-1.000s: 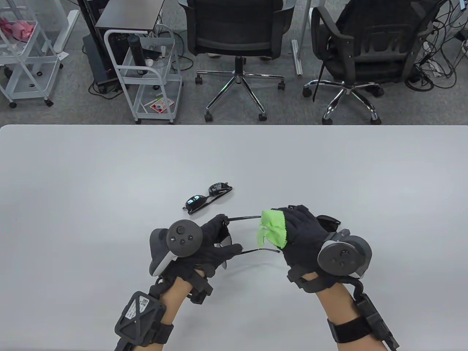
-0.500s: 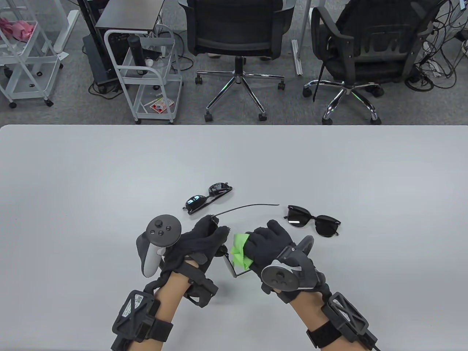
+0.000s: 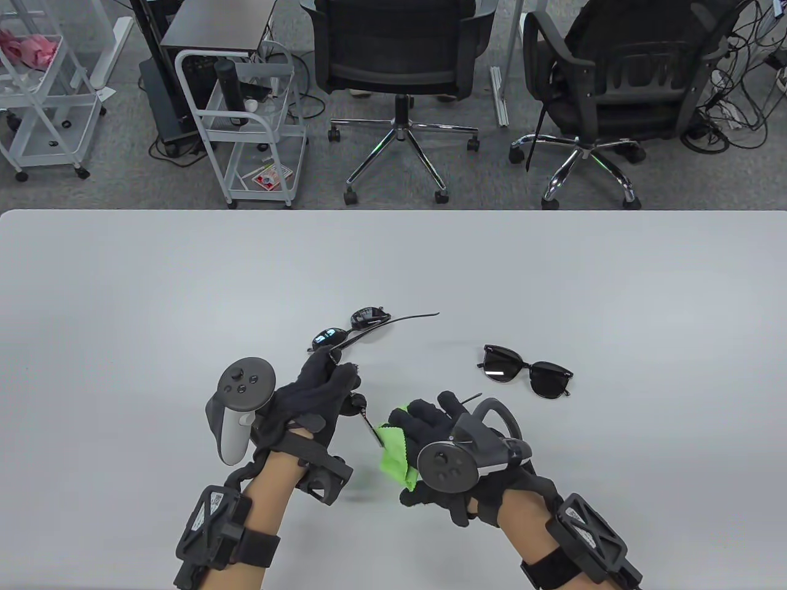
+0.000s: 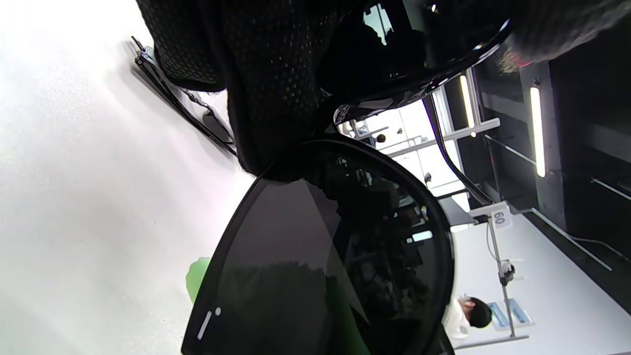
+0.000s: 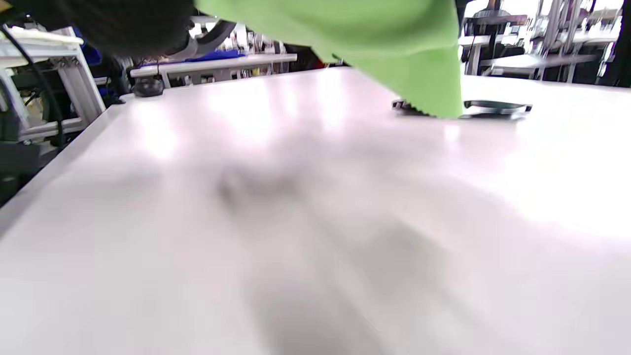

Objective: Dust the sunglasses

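My left hand [image 3: 335, 378] grips a black pair of sunglasses [image 3: 393, 321] by the frame and holds it above the table, one temple arm pointing up and to the right. In the left wrist view its dark lens [image 4: 335, 266] fills the frame under my gloved fingers [image 4: 276, 74]. My right hand [image 3: 424, 421] holds a green cloth [image 3: 393, 458] against the lower lens edge. The cloth also hangs at the top of the right wrist view [image 5: 374, 34].
A second open pair of sunglasses [image 3: 525, 372] lies on the white table [image 3: 184, 295] to the right of my hands, also seen in the right wrist view [image 5: 493, 108]. A folded pair [image 3: 344, 332] lies just beyond my left hand. Office chairs and carts stand beyond the far edge.
My left hand has moved left and turned the sunglasses, swinging the temple arm up. My right hand has moved the cloth down and left from the temple arms to the lens, uncovering the pair on the right.
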The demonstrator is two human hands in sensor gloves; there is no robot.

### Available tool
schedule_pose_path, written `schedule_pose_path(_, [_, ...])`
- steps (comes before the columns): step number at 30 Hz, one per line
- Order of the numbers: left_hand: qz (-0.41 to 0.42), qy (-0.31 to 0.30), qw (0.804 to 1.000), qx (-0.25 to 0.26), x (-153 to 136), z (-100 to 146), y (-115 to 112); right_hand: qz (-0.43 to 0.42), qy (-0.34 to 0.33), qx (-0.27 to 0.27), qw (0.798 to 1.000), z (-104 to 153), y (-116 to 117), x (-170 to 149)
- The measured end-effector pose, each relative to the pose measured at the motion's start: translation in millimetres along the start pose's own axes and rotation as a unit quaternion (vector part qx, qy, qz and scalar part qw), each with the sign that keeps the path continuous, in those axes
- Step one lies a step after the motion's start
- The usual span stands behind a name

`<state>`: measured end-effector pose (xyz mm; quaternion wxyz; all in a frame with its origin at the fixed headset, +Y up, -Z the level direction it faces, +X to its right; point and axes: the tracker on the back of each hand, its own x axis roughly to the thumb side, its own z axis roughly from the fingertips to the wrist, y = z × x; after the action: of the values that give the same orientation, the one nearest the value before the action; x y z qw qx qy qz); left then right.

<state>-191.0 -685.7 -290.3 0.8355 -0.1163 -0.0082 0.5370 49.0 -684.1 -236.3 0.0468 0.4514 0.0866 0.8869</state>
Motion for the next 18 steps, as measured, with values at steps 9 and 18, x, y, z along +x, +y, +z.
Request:
schedule_pose_path(9, [-0.009,-0.009,1.0,-0.008,5,3,-7,0.062,0.006,-0.073,0.995,1,-11,5])
schedule_pose_path(18, [0.004,-0.002,1.0,-0.002,3,3,-4,-0.042,0.016,-0.046,0.998,2,-10,2])
